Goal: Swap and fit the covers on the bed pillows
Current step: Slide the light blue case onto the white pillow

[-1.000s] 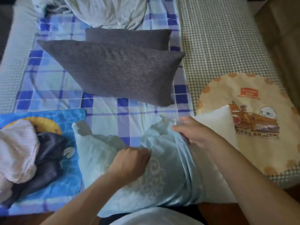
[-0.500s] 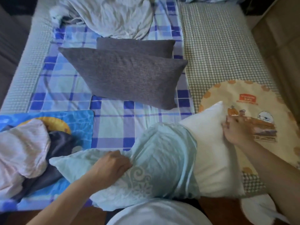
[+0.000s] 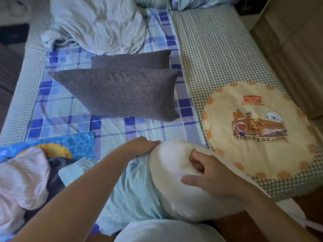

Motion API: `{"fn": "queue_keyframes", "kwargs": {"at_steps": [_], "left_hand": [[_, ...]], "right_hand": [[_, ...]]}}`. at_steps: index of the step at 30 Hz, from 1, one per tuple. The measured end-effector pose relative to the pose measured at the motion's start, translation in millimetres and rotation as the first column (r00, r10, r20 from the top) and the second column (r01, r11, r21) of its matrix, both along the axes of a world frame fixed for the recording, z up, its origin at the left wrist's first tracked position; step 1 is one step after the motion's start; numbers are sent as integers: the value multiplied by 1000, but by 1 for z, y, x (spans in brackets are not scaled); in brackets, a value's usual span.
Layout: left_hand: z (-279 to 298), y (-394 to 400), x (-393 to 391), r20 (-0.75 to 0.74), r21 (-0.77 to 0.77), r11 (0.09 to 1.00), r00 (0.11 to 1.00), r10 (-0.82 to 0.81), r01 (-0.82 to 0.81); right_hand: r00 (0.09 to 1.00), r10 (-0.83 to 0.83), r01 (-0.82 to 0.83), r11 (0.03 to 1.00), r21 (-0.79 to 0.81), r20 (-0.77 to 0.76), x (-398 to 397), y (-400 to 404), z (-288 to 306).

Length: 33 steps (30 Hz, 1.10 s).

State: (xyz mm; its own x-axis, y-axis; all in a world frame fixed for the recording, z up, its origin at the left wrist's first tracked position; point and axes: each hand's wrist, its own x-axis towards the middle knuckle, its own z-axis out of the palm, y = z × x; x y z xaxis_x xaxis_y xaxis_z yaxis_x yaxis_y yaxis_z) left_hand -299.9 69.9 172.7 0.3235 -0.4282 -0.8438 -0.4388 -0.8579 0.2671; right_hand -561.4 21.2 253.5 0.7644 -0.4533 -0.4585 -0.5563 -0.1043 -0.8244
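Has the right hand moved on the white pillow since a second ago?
Yes. The right hand went from the light blue cover's edge out toward the round cushion, then back onto the white pillow.

White pillow lay at the bed's near edge, half out of its bunched pale-blue cover.

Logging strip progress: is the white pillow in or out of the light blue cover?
Partly out. The white pillow shows bare at its right end; the light blue cover is bunched over its left part, under the left hand.
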Motion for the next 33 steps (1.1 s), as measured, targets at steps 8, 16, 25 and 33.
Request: {"fn": "queue_keyframes", "kwargs": {"at_steps": [8,16,25,33], "left_hand": [[54,59,-66,-34,-373,915,983,-180,155],[67,81,-160,-570,-318,85,262,779,-944],[159,135,-204,-675,-540,610,732,98,-580],[196,85,-177,-647,-591,504,743,170,-630]], "right_hand": [[982,-88,130,957,261,-167,-41,-96,-63],[891,428,-436,899,-24,-148,21,10,-168],[990,-48,65,990,126,-133,-18,-53,-96],[838,-370,359,927,106,401,-16,-80,62]]}}
